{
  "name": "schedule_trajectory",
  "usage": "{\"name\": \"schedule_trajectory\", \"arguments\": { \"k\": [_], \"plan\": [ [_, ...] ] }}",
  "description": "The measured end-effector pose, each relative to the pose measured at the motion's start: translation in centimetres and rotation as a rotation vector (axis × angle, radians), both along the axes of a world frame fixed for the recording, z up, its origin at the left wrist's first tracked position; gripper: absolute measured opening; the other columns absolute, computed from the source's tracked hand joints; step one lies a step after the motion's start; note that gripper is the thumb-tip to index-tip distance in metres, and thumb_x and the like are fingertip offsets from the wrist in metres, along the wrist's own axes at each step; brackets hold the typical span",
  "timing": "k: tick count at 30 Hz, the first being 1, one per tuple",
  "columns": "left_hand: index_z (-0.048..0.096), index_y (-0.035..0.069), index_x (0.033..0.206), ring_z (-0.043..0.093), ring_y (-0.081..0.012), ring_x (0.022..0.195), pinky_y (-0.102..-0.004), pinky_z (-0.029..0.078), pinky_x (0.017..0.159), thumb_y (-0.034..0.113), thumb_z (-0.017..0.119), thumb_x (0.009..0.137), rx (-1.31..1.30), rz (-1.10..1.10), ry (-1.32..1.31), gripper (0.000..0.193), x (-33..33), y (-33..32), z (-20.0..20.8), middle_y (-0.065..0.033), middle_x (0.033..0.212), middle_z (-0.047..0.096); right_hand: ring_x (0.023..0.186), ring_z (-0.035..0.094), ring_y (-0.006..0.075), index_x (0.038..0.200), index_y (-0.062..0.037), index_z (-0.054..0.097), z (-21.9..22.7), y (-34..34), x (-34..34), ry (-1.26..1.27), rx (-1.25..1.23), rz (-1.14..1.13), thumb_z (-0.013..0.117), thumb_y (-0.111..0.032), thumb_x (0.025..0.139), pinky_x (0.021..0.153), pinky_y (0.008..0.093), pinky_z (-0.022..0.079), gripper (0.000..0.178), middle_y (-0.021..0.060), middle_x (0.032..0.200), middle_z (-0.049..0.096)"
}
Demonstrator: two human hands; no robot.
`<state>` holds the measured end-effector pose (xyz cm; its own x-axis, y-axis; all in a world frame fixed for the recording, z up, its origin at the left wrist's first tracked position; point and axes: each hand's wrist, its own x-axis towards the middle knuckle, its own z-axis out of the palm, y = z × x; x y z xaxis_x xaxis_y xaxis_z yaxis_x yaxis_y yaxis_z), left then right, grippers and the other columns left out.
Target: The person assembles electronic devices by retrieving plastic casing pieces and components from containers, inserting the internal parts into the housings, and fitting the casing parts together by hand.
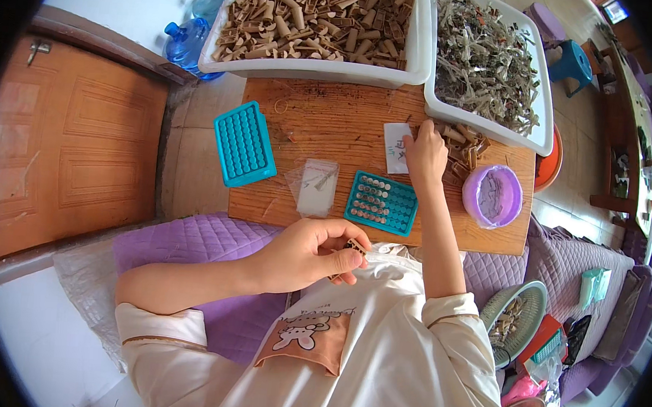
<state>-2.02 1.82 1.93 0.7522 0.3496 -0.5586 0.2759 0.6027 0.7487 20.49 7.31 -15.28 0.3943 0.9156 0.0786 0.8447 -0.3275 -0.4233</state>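
Head view, looking down over my lap and the wooden worktop (323, 132). Left hand (312, 249): held in front of my shirt (400, 335), short of the worktop's near edge, fingers curled in, thumb pressed against them. Pinched there is a small brown piece (355, 245) with dark gaps along it, partly hidden by the fingers.

Right hand (427, 159): arm stretched forward, fingers bent and partly closed at the left side of a loose pile of brown pieces (469, 151). Cannot tell whether it has hold of one. Just left of it, a white card (396, 149) with dark marks.

Nearer me, a teal tray (400, 221): silvery discs (371, 197) sit in rows across its left part, round hollows show at right. A second teal tray (241, 146) lies tilted at the worktop's left edge, rows of hollows facing up. Clear plastic bags (317, 192) lie between the two. Right of the near tray, a purple tub (515, 194) with a clear liner.

Along the far edge, two white bins: the left bin (315, 71) heaped with more brown pieces, the right bin (487, 129) with tangled pale and dark strips. Lower right, beside my seat, a pale green basket (534, 321) holding brownish bits.
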Motion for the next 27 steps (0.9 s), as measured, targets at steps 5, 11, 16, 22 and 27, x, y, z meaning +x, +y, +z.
{"name": "schedule_trajectory", "arguments": {
  "k": [5, 11, 16, 22, 27],
  "plan": [
    [0.048, 0.001, 0.104, 0.056, -0.0104, 0.075, -0.0217, 0.046, 0.066, 0.016, 0.051, 0.083, 0.038, 0.018, -0.012, 0.026, -0.2, 0.1, 0.0, -0.0067, 0.089, 0.055, 0.067, 0.057, 0.0355, 0.086, -0.0005, 0.045, 1.2, 0.6, -0.1, 0.006, -0.102, -0.121, 0.056, -0.008, 0.071, 0.058, 0.0404, 0.046, 0.020, 0.0203, 0.069, 0.057],
    [0.046, 0.002, 0.108, 0.056, -0.0122, 0.078, -0.0228, 0.047, 0.069, 0.012, 0.054, 0.081, 0.109, 0.158, -0.055, 0.030, -0.2, 0.6, -0.4, -0.0070, 0.092, 0.055, 0.062, 0.056, 0.0169, 0.105, 0.0016, 0.046, 7.2, -3.0, -1.4, 0.809, 0.216, 0.048, 0.050, -0.001, 0.075, 0.054, 0.0259, 0.044, 0.030, 0.0121, 0.073, 0.058],
    [0.045, 0.001, 0.108, 0.056, -0.0134, 0.084, -0.0230, 0.047, 0.072, 0.009, 0.052, 0.082, -0.029, 0.294, -0.113, 0.028, 0.0, 0.7, -0.2, -0.0080, 0.095, 0.054, 0.068, 0.054, 0.0082, 0.101, 0.0026, 0.051, 13.0, -7.1, -4.6, 1.335, 0.306, 0.116, 0.053, -0.004, 0.078, 0.057, 0.0200, 0.045, 0.024, 0.0040, 0.075, 0.057],
    [0.040, 0.004, 0.114, 0.054, -0.0151, 0.089, -0.0280, 0.046, 0.078, 0.017, 0.049, 0.084, 0.050, 0.369, -0.257, 0.033, 0.2, 0.7, 0.5, -0.0074, 0.099, 0.053, 0.076, 0.055, 0.0121, 0.099, 0.0030, 0.052, 14.6, -9.7, -7.8, 1.838, 0.394, 0.318, 0.058, 0.002, 0.075, 0.065, 0.0240, 0.048, 0.024, 0.0094, 0.090, 0.055],
    [0.037, 0.002, 0.118, 0.052, -0.0152, 0.094, -0.0303, 0.044, 0.083, 0.020, 0.042, 0.087, 0.004, 0.378, -0.202, 0.036, -0.2, 0.5, 0.5, -0.0077, 0.105, 0.050, 0.079, 0.054, 0.0113, 0.094, 0.0024, 0.052, 14.2, -10.2, -7.9, 1.550, 0.332, 0.228, 0.059, 0.001, 0.074, 0.067, 0.0230, 0.046, 0.021, 0.0088, 0.089, 0.056]
  ]
}}
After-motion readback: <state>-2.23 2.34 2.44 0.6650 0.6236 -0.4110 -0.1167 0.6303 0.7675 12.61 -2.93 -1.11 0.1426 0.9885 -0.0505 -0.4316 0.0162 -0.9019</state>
